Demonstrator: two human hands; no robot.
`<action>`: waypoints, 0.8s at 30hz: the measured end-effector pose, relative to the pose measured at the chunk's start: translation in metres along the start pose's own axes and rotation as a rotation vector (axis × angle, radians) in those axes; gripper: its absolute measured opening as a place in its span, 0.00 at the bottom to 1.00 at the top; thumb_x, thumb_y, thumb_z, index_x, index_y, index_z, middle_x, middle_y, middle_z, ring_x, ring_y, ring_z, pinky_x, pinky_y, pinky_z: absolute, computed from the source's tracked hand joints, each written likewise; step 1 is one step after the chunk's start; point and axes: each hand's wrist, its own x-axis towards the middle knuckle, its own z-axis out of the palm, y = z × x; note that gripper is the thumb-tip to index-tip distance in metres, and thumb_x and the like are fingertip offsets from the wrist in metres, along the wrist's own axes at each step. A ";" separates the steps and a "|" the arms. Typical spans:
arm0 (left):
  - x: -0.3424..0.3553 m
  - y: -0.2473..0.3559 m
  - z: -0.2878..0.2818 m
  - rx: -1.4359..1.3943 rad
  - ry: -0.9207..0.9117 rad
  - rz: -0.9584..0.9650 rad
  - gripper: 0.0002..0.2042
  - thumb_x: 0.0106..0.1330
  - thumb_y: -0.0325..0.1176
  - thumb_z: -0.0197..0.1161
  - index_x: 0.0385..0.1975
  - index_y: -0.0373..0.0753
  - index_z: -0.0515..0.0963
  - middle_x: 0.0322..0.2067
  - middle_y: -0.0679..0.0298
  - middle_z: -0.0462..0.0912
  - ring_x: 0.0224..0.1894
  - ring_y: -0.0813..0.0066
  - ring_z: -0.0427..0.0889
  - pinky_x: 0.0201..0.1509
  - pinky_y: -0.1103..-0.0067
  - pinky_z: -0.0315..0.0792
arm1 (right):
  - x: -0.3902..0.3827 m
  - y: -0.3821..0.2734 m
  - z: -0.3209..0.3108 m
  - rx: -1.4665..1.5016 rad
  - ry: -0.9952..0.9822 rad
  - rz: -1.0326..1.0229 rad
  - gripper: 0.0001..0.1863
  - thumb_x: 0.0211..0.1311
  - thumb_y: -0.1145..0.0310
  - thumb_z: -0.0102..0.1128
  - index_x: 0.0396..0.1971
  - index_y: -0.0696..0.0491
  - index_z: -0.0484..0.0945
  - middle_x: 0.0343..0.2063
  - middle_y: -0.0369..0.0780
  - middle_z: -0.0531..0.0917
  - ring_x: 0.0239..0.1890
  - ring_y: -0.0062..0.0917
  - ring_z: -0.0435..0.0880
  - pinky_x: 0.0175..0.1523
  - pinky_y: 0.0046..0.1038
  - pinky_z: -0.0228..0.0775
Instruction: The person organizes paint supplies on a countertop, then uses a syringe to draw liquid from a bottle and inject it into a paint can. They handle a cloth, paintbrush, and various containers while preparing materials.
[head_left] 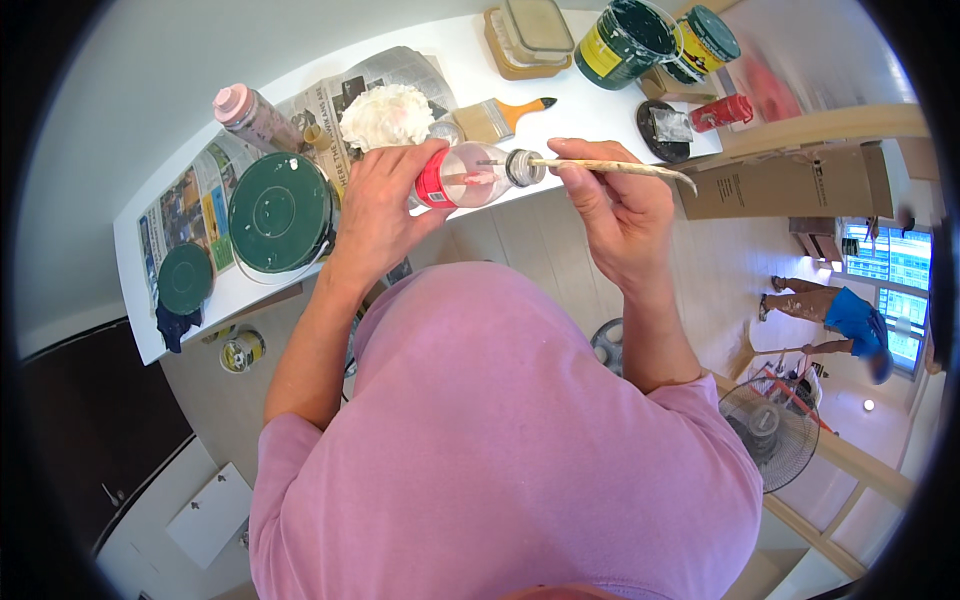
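My left hand (385, 205) is wrapped round a clear plastic bottle (472, 180) with a red label, held on its side over the table's near edge. Some pinkish stuff shows inside the bottle. A thin, paint-smeared stick (615, 165) with a hooked outer end passes through the bottle's mouth, its narrow dark end inside. My right hand (622, 205) pinches this stick between thumb and fingers, just right of the bottle neck. Beyond the bottle lie a crumpled white wad (388, 117) and a flat paintbrush (497, 118) with an orange handle.
Newspaper (385, 70) covers part of the white table (545, 185). A large green-lidded bucket (280, 212), a small green lid (186, 278) and a pink-capped bottle (258, 115) stand left. An open paint bucket (625, 45) is far right. A fan (768, 430) and another person (850, 315) are farther right.
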 end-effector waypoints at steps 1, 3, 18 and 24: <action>0.000 0.000 0.000 0.002 -0.005 -0.001 0.33 0.51 0.34 0.79 0.61 0.44 0.77 0.49 0.60 0.83 0.54 0.57 0.78 0.61 0.65 0.70 | -0.001 -0.001 0.003 0.046 0.035 0.026 0.09 0.70 0.74 0.68 0.46 0.60 0.86 0.37 0.40 0.88 0.36 0.17 0.85 0.39 0.21 0.77; 0.001 0.000 -0.001 0.008 -0.014 0.000 0.33 0.51 0.34 0.79 0.61 0.44 0.77 0.50 0.60 0.83 0.54 0.58 0.78 0.61 0.65 0.70 | -0.003 -0.003 0.011 0.138 0.107 0.074 0.08 0.69 0.75 0.68 0.45 0.61 0.86 0.36 0.40 0.88 0.36 0.17 0.86 0.39 0.21 0.77; -0.002 -0.003 -0.006 0.075 -0.008 0.069 0.34 0.48 0.31 0.80 0.60 0.44 0.78 0.49 0.60 0.83 0.52 0.57 0.79 0.58 0.64 0.71 | -0.003 -0.009 0.006 0.031 -0.007 0.118 0.06 0.67 0.74 0.70 0.39 0.60 0.87 0.35 0.40 0.88 0.31 0.18 0.82 0.36 0.22 0.73; -0.003 -0.003 -0.011 0.089 -0.044 0.062 0.34 0.48 0.30 0.80 0.60 0.44 0.78 0.50 0.61 0.84 0.52 0.58 0.79 0.59 0.64 0.71 | -0.007 -0.011 0.005 0.027 0.031 0.159 0.06 0.67 0.74 0.69 0.39 0.61 0.87 0.36 0.41 0.89 0.32 0.19 0.83 0.36 0.23 0.73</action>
